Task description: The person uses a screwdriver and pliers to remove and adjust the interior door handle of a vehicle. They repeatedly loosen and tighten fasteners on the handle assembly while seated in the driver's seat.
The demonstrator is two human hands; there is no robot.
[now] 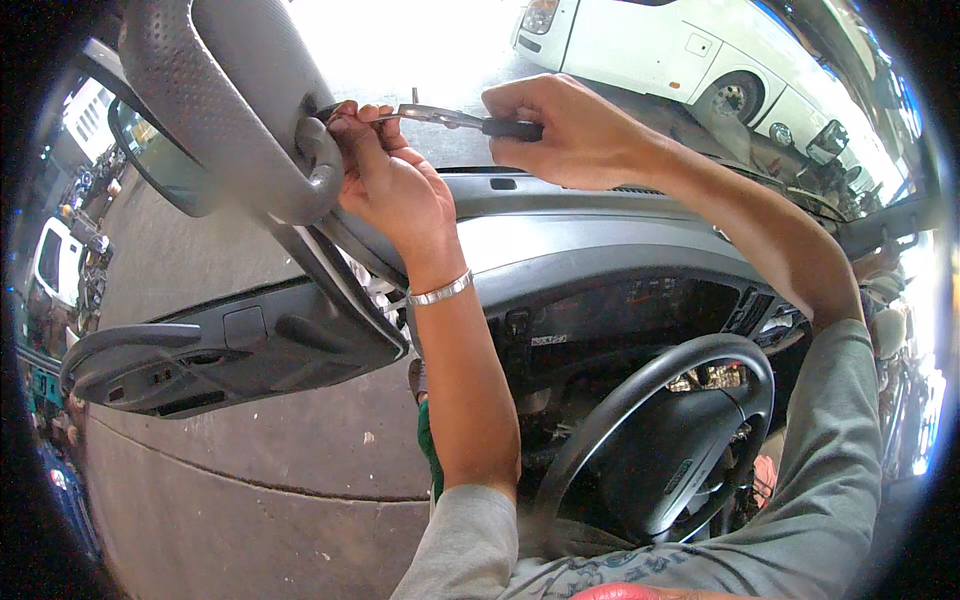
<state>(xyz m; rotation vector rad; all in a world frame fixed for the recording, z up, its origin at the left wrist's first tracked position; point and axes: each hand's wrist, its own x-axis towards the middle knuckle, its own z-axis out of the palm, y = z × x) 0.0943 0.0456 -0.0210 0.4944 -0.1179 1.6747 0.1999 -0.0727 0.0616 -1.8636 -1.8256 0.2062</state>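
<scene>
My right hand (pixel 565 130) is closed around the black handle of a silver metal hand tool (pixel 440 115), whose exact kind I cannot make out. The tool lies nearly level above the dashboard, its metal end pointing left toward my other hand. With fingers pinched together, my left hand (pixel 390 170) is at the grey grab handle (pixel 322 165) on the pillar trim (pixel 255 75). Something small and dark shows at those fingertips. The fingers hide most of it, and whether the tool's tip touches it I cannot tell.
Below my forearms are the steering wheel (pixel 590 430) and the instrument panel (pixel 620 310). An open door (pixel 250 350) with a dark inner panel hangs out to the left, near a side mirror (pixel 150 150). A white bus (pixel 650 50) stands outside, beyond the dashboard (pixel 600 235).
</scene>
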